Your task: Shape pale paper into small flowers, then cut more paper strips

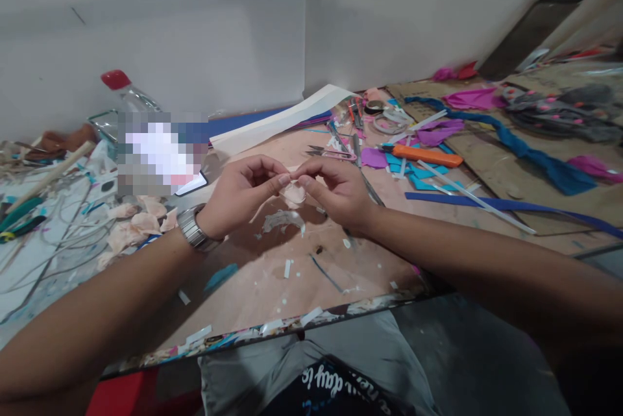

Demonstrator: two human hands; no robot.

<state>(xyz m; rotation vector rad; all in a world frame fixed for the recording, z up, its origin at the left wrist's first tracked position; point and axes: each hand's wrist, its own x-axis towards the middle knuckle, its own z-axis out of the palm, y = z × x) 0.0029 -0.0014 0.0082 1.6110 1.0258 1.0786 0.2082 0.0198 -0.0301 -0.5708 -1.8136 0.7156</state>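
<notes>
Both hands meet over the middle of the work table, pinching one small pale peach piece (294, 195), thin and rounded like a petal. My left hand (246, 192), with a metal watch on its wrist, grips the piece's upper left edge between thumb and forefinger. On the upper right edge, the thumb and forefinger of my right hand (338, 189) are closed, their tips touching the left ones. Whether the piece is fabric or paper, I cannot tell. Just behind the hands lie pink thread snips (331, 154). A whitish dried smear (280, 221) marks the tabletop below the piece.
An orange utility knife (423, 156) lies on blue scraps at right, near a blue strip (487, 200). Peach petal-like pieces (141, 228) and loose cords are heaped at left. A lit phone stands behind them, partly blurred out. A white strip (287, 121) leans by the wall.
</notes>
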